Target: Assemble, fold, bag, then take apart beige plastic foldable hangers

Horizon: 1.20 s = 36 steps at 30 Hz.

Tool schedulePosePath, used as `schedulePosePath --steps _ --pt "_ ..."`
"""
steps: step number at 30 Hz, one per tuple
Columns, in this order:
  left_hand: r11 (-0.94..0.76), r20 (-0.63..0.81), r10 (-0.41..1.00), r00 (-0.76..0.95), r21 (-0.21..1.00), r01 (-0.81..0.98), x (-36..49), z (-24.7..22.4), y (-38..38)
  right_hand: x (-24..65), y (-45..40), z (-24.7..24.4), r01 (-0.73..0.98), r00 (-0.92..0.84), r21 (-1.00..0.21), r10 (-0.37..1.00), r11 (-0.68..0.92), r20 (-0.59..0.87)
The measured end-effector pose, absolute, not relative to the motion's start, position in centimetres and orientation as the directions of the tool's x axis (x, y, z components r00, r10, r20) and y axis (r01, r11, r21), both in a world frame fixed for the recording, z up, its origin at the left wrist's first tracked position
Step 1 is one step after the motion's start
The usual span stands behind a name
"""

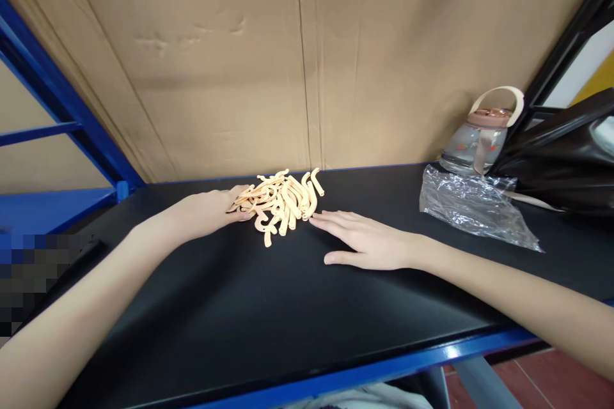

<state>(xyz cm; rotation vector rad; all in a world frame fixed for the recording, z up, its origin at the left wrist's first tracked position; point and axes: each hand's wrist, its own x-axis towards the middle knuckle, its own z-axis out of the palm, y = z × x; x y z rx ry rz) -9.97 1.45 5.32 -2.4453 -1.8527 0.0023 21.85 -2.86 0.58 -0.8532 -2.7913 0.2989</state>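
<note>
A loose pile of cream-coloured, curved tube-like pieces (288,201) lies on the black tabletop (268,326), close to its back edge. Against the left side of the pile rests my left hand (220,209), its fingers apart and partly hidden among the pieces. My right hand (367,239) lies flat on the right, fingers stretched toward the pile and thumb held away. Its fingertips reach the pile's lower right edge; whether they touch a piece I cannot tell. Neither hand grips anything.
Brown cardboard (215,77) stands behind the table. At the back right are a clear bottle (474,144) with a pinkish lid and handle, a crumpled clear plastic bag (472,204) and a black bag (561,153). Blue metal frame bars (62,89) rise on the left.
</note>
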Motion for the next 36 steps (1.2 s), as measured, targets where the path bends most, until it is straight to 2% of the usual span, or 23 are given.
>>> schedulePosePath --steps 2,5,8,14,17,19,21,24,26,30,33,36 --pt "-0.27 0.017 0.962 0.272 -0.086 0.959 -9.8 5.5 1.4 21.9 -2.8 0.6 0.552 -0.8 -0.259 0.59 0.793 0.103" --pt "-0.354 0.13 0.922 0.364 -0.095 0.931 -9.1 5.9 1.2 22.0 -2.8 0.7 0.577 -0.789 -0.252 0.61 0.777 0.074" --pt "-0.499 0.262 0.821 0.507 -0.102 0.86 -8.2 6.3 0.8 22.1 -3.0 0.7 0.608 -0.769 -0.225 0.635 0.761 0.071" --pt "-0.668 0.366 0.631 0.684 -0.192 0.719 -6.4 6.3 -0.5 22.6 -3.0 0.4 0.771 -0.622 -0.095 0.777 0.63 0.101" --pt "-0.738 0.479 0.472 0.74 -0.246 0.629 -4.8 5.6 -1.6 23.1 -2.5 0.3 0.819 -0.563 -0.064 0.819 0.571 0.107" --pt "-0.784 0.533 0.387 0.752 -0.24 0.573 -3.4 4.6 -2.5 23.4 -2.2 0.2 0.811 -0.575 -0.075 0.815 0.58 0.078" --pt "-0.85 0.522 0.293 0.801 -0.24 0.468 -2.0 3.3 -3.5 23.6 -2.0 0.1 0.802 -0.587 -0.089 0.807 0.59 0.059" --pt "-0.902 0.387 0.157 0.909 -0.319 0.292 -0.2 1.6 -4.7 23.7 -2.0 0.1 0.799 -0.591 -0.095 0.805 0.594 0.057" --pt "-0.916 0.35 0.117 0.93 -0.324 0.237 0.4 1.2 -5.3 23.6 -2.1 0.2 0.797 -0.595 -0.089 0.802 0.597 0.053" --pt "-0.929 0.369 0.14 0.919 -0.272 0.25 0.2 1.2 -5.4 23.5 -2.3 0.3 0.797 -0.597 -0.077 0.801 0.599 0.049" --pt "-0.913 0.4 0.112 0.91 -0.32 0.253 -0.2 1.4 -5.1 23.5 -2.3 0.3 0.79 -0.605 -0.065 0.793 0.609 0.07" --pt "-0.886 0.483 0.016 0.875 -0.399 0.236 -0.4 1.5 -4.9 23.6 -2.4 0.1 0.782 -0.613 -0.076 0.785 0.619 0.091"
